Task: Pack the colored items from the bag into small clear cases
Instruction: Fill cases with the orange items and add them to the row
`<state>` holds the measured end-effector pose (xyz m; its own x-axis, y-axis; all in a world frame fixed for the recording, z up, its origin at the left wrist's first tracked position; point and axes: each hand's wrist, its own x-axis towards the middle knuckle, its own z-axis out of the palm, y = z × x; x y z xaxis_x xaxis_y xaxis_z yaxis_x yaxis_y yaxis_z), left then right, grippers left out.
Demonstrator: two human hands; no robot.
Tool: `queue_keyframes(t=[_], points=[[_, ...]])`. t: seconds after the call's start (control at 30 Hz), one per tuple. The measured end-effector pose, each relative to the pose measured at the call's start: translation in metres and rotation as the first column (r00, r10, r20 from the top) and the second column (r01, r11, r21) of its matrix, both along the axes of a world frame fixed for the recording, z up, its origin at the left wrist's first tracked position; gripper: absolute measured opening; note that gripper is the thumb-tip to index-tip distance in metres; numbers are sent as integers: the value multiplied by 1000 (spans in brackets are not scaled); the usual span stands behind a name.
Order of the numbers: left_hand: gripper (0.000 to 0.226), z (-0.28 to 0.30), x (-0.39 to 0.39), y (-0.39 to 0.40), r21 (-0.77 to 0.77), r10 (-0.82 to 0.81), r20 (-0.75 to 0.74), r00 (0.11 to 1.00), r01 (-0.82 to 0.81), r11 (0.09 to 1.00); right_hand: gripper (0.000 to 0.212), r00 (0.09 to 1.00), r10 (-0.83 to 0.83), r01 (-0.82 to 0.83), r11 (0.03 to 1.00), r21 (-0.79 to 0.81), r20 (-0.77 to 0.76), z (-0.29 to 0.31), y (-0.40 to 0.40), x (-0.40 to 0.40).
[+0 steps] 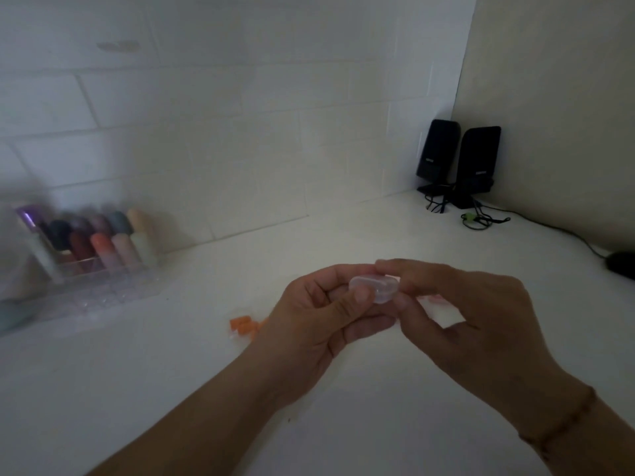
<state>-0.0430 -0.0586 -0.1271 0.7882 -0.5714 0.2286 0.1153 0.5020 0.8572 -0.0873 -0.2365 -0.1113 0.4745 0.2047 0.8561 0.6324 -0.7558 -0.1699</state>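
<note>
One small clear case (374,288), light, rigid, likely slippery: left hand (319,314) pinches it, right hand (457,304) pinches its 3 o'clock edge.

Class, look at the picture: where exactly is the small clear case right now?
In the head view, the small clear case is held above the white table, pinched between the left hand and right hand, right of the orange items.

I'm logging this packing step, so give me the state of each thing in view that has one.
clear case: held up off the counter, pinched by both hands; open or closed too blurred to tell.
left hand: gripping the case.
right hand: pinching the case.
orange items: lying loose on the counter.
speakers: upright, cables attached.
</note>
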Motion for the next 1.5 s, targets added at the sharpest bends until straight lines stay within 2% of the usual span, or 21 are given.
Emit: queue_keyframes(t=[0.13,0.27,0.33,0.43,0.5,0.6,0.7,0.77,0.83,0.93,1.03,1.17,1.33,1.43,1.5], points=[[41,0,-1,2,62,1,62,998,-5,998,7,1000,-10,11,1000,-28,7,1,-1,-1],[38,0,-2,3,104,-19,104,994,8,995,15,999,-23,26,997,74,-40,-1,3,-3],[32,0,-6,2,191,-28,188,982,-9,982,14,995,21,-1,979,203,-94,-2,6,-5],[24,2,-13,2,323,-122,303,945,18,946,17,994,22,2,977,211,-112,-2,12,-6],[16,10,-10,8,326,-109,268,957,16,945,15,985,102,-58,955,292,-138,-1,15,-8],[10,25,8,28,249,41,99,994,-65,966,16,971,174,-95,910,404,-164,0,18,-9],[19,36,32,55,184,247,32,968,-249,951,11,949,208,-145,954,261,-236,-4,21,-10],[25,38,47,75,215,361,114,926,-378,901,9,905,240,-219,971,101,-351,-11,22,-9],[29,31,58,95,311,409,237,881,-467,828,8,882,210,-271,958,-90,-421,-21,25,-9],[35,6,68,115,508,413,397,820,-571,645,22,879,130,-268,930,-251,-458,-34,31,-8],[41,-7,77,119,659,313,508,802,-596,458,38,879,31,-222,910,-350,-476,-44,41,-8],[42,-7,78,116,715,233,578,782,-623,317,45,899,-19,-202,869,-452,-437,-50,56,-9],[40,-8,70,114,769,109,562,820,-567,295,47,901,-8,-234,833,-501,-434,-54,61,-4],[41,-9,69,105,738,108,615,781,-619,269,43,873,62,-335,798,-502,-483,-52,62,-4],[43,-12,70,101,718,128,635,762,-643,266,43,886,56,-331,770,-545,-460,-49,65,-6]])
